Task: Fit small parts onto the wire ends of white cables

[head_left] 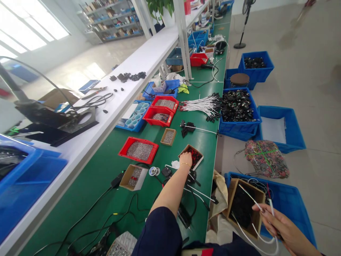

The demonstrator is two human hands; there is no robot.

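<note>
Head view: looking forward and down along the green bench (198, 142); both forearms enter from the lower edge.

Hands: apart, on either side of the bench's right edge; neither touches the other.

Left hand (185, 160): on the bench, fingers dipped into a cardboard tray (198, 159) of small red and black parts; whether they grip any part cannot be told.

Right hand (283, 227): beyond the bench's right edge, fingers closed on white leads (254, 197), whose lower lengths hang in loops.

Beneath the right hand: a cardboard box (234, 202) of black parts, standing in a blue crate (295, 202) beside the bench.

Left of the left hand, on the bench: red trays (130, 141) of gray granules and a wire reel (153, 171).

Farther along the bench: a white cable bundle (202, 105), its ends toward a blue bin (239, 133) of black parts.

Risk, leads: the loose loops could snag on the box or crate if pulled quickly.

Risk, forearm: a sideways sweep of the left forearm could catch the black cords (193, 199) lying beneath it or tip the light tray, scattering its parts.
</note>
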